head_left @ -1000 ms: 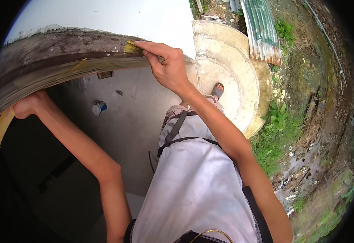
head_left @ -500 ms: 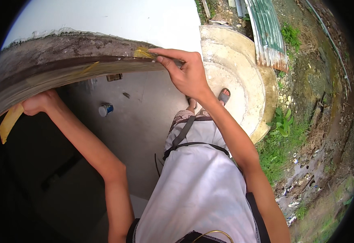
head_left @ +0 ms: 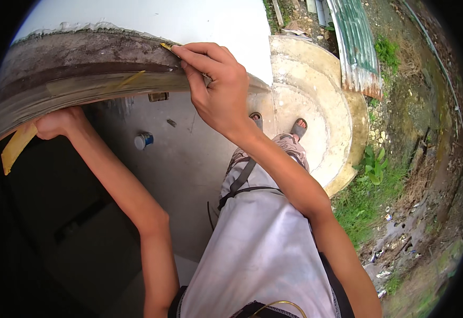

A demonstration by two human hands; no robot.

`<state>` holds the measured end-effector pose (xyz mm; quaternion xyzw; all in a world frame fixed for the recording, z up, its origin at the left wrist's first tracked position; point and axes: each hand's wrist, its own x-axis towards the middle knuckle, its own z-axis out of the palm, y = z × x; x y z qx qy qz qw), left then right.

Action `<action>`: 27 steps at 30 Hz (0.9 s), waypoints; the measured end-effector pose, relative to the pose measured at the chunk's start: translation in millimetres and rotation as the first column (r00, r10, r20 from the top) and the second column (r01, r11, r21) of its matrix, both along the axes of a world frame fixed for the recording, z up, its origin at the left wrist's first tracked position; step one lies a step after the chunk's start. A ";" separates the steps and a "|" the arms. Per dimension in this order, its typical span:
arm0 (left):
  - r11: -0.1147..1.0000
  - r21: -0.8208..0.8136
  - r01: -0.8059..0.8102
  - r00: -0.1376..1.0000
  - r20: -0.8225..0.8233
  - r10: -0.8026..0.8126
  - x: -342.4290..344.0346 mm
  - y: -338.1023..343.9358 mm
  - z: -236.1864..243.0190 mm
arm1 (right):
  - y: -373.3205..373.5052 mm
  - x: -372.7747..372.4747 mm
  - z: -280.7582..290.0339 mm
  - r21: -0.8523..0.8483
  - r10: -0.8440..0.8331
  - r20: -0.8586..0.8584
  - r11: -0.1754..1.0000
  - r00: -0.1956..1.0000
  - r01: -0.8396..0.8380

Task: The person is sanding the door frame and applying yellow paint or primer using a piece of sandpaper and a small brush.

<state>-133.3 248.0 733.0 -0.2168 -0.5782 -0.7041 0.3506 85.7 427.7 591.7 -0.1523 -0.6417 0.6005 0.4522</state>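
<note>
The one view sits on my head and looks steeply down my chest. The wall top (head_left: 104, 58) curves close across eleven to twelve o'clock. The round concrete step (head_left: 321, 106) under my feet lies farther off at one o'clock.

The wall top (head_left: 83, 50) is grey-brown, streaked dark with grime, and a darker brown band runs along it; above sits a clean white surface (head_left: 152, 18). The strip (head_left: 17, 148) is mustard yellow — the same yellow shows at the sliver (head_left: 166, 46) by the right hand (head_left: 215, 90). The floor below (head_left: 189, 159) is pale grey, with a small blue-and-white can (head_left: 143, 140) on it. The shirt (head_left: 263, 254) is light grey, crossed by dark straps. The round slab (head_left: 316, 106) is cream, mottled yellow; the corrugated sheet (head_left: 356, 42) is green with rusty edges — grass (head_left: 364, 206) bright green.
</note>
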 end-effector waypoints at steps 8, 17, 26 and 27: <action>0.999 0.038 0.018 1.000 0.001 -0.018 7.4 -4.5 0.4 | 12.6 41.5 -16.7 0.062 0.210 0.073 0.975 0.975 -0.215; 0.994 0.070 0.089 0.996 -0.024 -0.087 6.6 3.9 3.0 | 34.9 2.4 3.2 -0.071 0.304 0.053 0.951 0.951 -0.300; 0.996 0.084 -0.017 0.999 -0.027 0.020 14.0 2.6 5.6 | 43.1 23.0 21.1 -0.039 0.388 0.015 0.921 0.922 -0.387; 0.998 0.050 -0.041 0.999 -0.023 0.043 14.3 5.1 2.4 | 47.5 19.2 24.5 -0.010 0.293 -0.027 0.956 0.956 -0.293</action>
